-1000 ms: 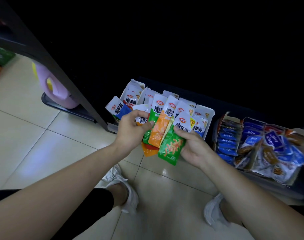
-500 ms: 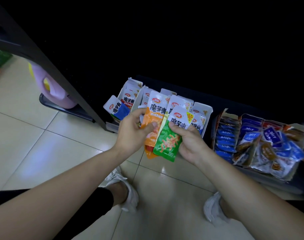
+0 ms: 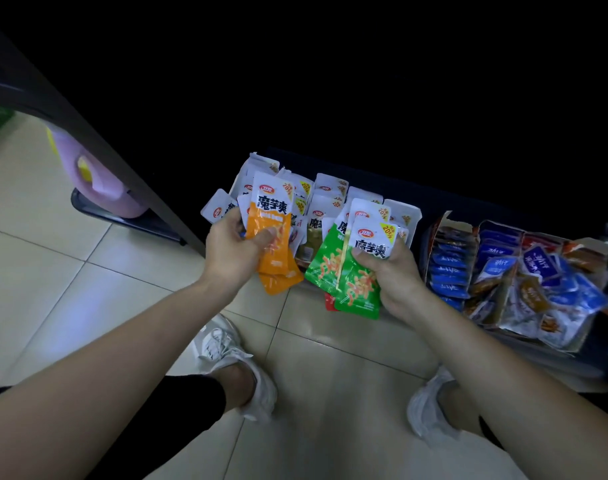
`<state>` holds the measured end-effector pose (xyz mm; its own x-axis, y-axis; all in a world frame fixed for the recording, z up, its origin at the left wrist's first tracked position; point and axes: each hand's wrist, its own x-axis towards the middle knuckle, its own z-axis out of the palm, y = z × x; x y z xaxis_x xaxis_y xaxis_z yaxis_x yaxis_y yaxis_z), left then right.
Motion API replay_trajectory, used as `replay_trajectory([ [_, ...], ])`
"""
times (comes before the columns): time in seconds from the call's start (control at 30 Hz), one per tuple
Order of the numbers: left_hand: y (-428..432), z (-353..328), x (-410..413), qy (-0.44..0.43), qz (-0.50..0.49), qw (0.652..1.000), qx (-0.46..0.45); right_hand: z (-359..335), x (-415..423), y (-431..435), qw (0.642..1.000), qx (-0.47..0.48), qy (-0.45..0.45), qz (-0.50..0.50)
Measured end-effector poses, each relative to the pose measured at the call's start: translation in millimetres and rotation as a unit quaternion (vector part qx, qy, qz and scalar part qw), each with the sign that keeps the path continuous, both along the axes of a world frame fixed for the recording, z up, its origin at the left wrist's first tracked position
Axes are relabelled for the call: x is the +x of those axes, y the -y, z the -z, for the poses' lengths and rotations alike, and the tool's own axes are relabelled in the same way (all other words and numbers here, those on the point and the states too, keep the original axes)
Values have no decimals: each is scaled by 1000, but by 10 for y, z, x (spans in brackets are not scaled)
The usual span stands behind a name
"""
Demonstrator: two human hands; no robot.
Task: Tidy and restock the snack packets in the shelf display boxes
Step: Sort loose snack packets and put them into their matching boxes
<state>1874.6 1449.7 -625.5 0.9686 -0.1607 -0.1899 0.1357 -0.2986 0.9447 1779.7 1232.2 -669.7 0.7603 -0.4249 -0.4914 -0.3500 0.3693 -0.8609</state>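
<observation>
My left hand (image 3: 231,252) grips a small stack of orange snack packets (image 3: 273,237), thumb pressed on the front one. My right hand (image 3: 390,271) holds green snack packets (image 3: 344,275) with a red one showing under their lower edge. Both bunches hang just in front of a white display box (image 3: 404,216) on the low dark shelf, packed with upright packets of the same brand, white tops showing. A gap of a few centimetres separates the two bunches.
To the right stands another open display box (image 3: 448,233) of blue and brown snack packets (image 3: 538,282), some spilling forward. A pink container (image 3: 98,174) sits on a low rack at the left behind a dark shelf post. My white shoes (image 3: 236,362) stand on beige floor tiles.
The single fanned bunch held between both hands has been split: my left hand drew the orange packets to the left, my right hand kept the green ones and moved right.
</observation>
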Motion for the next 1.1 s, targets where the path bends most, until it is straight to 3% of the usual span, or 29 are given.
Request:
replay_trajectory([
  [0.2, 54, 42, 137, -23, 3, 1000, 0, -39, -53, 72, 998, -57, -6, -33],
  [0.4, 189, -79, 478, 95, 91, 991, 37, -142, -155, 358, 988, -147, 16, -52],
  [0.67, 627, 87, 715, 205, 78, 975, 31, -195, -265, 519, 981, -192, 19, -39],
  [0.9, 620, 309, 627, 126, 48, 990, -34, -142, -243, 372, 984, -178, 14, -24],
  [1.0, 783, 473, 471, 124, 57, 990, 30, -99, -249, 320, 984, -175, 11, -17],
  [1.1, 867, 621, 323, 198, 44, 952, 230, -76, -268, 303, 984, -175, 10, -25],
])
